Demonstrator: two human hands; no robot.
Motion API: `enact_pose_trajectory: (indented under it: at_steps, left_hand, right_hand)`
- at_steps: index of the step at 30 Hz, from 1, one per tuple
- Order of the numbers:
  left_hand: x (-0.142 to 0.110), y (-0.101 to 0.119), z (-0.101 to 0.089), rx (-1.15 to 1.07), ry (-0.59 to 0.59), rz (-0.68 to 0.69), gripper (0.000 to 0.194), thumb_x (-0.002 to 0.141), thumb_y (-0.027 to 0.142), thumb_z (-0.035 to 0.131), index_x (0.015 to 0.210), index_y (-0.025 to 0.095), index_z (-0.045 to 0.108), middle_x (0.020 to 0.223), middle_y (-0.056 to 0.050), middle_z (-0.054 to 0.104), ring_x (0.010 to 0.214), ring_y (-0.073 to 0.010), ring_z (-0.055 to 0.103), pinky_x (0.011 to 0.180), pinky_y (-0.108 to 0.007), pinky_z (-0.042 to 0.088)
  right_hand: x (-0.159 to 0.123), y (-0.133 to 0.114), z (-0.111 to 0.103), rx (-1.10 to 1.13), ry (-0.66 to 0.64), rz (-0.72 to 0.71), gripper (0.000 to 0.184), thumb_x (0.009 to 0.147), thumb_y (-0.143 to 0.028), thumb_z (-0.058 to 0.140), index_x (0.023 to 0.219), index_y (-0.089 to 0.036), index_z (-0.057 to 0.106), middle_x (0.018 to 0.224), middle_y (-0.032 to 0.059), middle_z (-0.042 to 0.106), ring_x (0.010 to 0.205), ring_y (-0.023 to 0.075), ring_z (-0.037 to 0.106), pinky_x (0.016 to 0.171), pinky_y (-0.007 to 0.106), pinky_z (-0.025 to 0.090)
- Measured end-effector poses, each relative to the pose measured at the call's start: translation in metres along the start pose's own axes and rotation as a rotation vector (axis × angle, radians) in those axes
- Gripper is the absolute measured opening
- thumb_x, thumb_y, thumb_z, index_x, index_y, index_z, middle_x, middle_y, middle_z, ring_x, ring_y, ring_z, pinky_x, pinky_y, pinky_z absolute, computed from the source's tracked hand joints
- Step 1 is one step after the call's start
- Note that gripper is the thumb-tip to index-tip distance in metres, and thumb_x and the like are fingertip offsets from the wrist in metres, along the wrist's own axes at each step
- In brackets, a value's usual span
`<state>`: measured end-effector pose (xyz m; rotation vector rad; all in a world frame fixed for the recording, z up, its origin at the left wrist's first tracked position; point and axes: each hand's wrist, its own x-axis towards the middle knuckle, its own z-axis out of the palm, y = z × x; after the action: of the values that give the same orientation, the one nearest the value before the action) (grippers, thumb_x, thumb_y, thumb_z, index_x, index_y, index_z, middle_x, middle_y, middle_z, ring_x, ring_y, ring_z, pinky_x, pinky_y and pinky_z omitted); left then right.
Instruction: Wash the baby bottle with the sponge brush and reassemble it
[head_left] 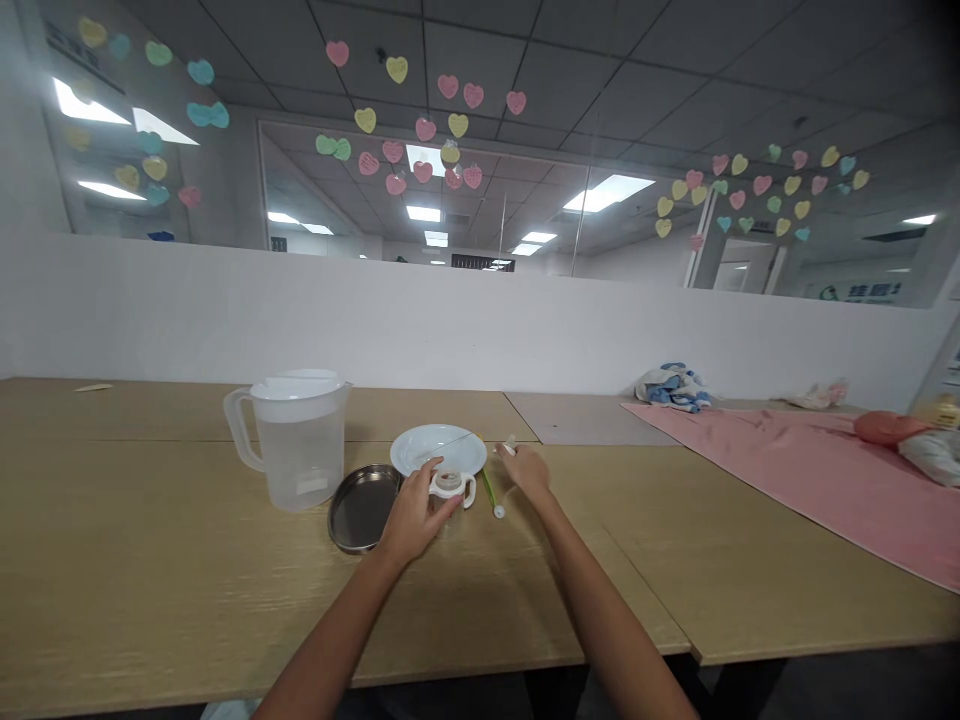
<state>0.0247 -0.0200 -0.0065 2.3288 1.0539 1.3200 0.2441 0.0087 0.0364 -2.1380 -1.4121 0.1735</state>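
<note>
My left hand is closed around a small clear bottle with a white collar and side handles. The bottle stands upright and its top looks open. To the right, my right hand pinches a small whitish piece, too small to name. Between the hands lies a thin green stick with a round white end, its far end by the plate. A white plate sits just behind the bottle, with a thin light strip across it. Beside my left hand is a round metal pan.
A translucent lidded pitcher stands at the left on the wooden table. A pink cloth covers the right side. Behind it lie a blue-and-white cloth and an orange-red item. A white wall borders the back.
</note>
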Motion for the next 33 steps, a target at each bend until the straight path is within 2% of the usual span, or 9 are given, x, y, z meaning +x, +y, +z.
enact_pose_trajectory:
  at_steps: [6,11,15,19,22,25,27,30,33]
  left_hand:
    - [0.000,0.000,0.001,0.003,-0.001,-0.009,0.054,0.082,0.046,0.048,0.126,0.018,0.038,0.122,-0.013,0.053,0.114,-0.0267,0.048,0.095,-0.042,0.037]
    - [0.001,-0.001,0.001,0.011,0.006,0.001,0.054,0.082,0.046,0.049,0.127,0.019,0.037,0.126,-0.013,0.051,0.113,-0.0259,0.049,0.094,-0.041,0.037]
    - [0.000,-0.001,0.001,0.014,0.005,0.000,0.054,0.082,0.046,0.049,0.127,0.018,0.037,0.127,-0.013,0.050,0.114,-0.0253,0.049,0.095,-0.040,0.037]
    - [0.000,-0.002,0.001,0.013,0.010,0.003,0.054,0.082,0.046,0.049,0.127,0.018,0.037,0.128,-0.013,0.049,0.116,-0.0254,0.047,0.097,-0.041,0.036]
    - [0.000,-0.002,0.001,0.013,0.006,-0.004,0.054,0.082,0.046,0.049,0.127,0.018,0.038,0.128,-0.013,0.049,0.116,-0.0253,0.046,0.097,-0.041,0.035]
    - [0.000,-0.001,0.001,0.013,-0.001,-0.013,0.056,0.082,0.046,0.049,0.127,0.017,0.037,0.127,-0.014,0.050,0.115,-0.0253,0.047,0.097,-0.041,0.035]
    - [0.001,0.000,0.001,0.016,-0.001,-0.015,0.056,0.082,0.046,0.049,0.128,0.017,0.037,0.127,-0.014,0.050,0.116,-0.0256,0.047,0.097,-0.041,0.036]
    - [0.001,0.000,0.001,0.022,-0.001,-0.010,0.055,0.082,0.047,0.048,0.127,0.017,0.037,0.127,-0.014,0.050,0.116,-0.0257,0.047,0.097,-0.041,0.036]
    - [0.001,-0.001,0.001,0.025,0.008,0.005,0.054,0.082,0.047,0.048,0.127,0.017,0.038,0.127,-0.013,0.050,0.115,-0.0256,0.047,0.097,-0.041,0.036]
  right_hand:
    - [-0.001,0.002,0.007,-0.052,-0.036,-0.056,0.046,0.082,-0.049,0.040,0.097,-0.014,0.065,0.100,0.0173,0.066,0.094,0.0280,0.062,0.072,0.032,0.042]
    - [-0.001,0.004,0.012,-0.050,-0.028,-0.075,0.043,0.081,-0.048,0.044,0.093,-0.012,0.066,0.097,0.0186,0.067,0.095,0.0282,0.061,0.073,0.031,0.041]
    - [0.000,0.002,0.008,-0.043,0.069,-0.062,0.045,0.084,-0.046,0.041,0.095,-0.010,0.064,0.098,0.0210,0.065,0.093,0.0293,0.061,0.072,0.032,0.041]
    - [-0.001,-0.001,0.000,0.052,0.216,-0.067,0.044,0.085,-0.048,0.038,0.096,-0.012,0.061,0.092,0.0182,0.066,0.089,0.0272,0.062,0.071,0.030,0.040]
    - [0.001,-0.002,-0.001,0.268,0.285,-0.083,0.045,0.084,-0.051,0.038,0.096,-0.014,0.060,0.087,0.0128,0.067,0.085,0.0242,0.061,0.071,0.029,0.041]
    - [0.006,-0.002,0.003,0.610,0.326,-0.074,0.048,0.079,-0.057,0.044,0.095,-0.015,0.060,0.083,0.0084,0.066,0.081,0.0218,0.061,0.071,0.028,0.043]
    - [0.010,-0.004,0.006,0.934,0.288,-0.066,0.048,0.073,-0.060,0.051,0.089,-0.016,0.060,0.080,0.0063,0.065,0.081,0.0202,0.061,0.071,0.028,0.045]
    - [0.014,-0.013,0.009,1.461,0.165,-0.100,0.043,0.065,-0.058,0.063,0.080,-0.018,0.059,0.079,0.0032,0.064,0.081,0.0174,0.062,0.074,0.027,0.049]
    - [0.015,-0.025,0.010,1.767,0.076,-0.145,0.035,0.064,-0.050,0.069,0.077,-0.018,0.060,0.077,0.0012,0.064,0.080,0.0141,0.062,0.078,0.025,0.050]
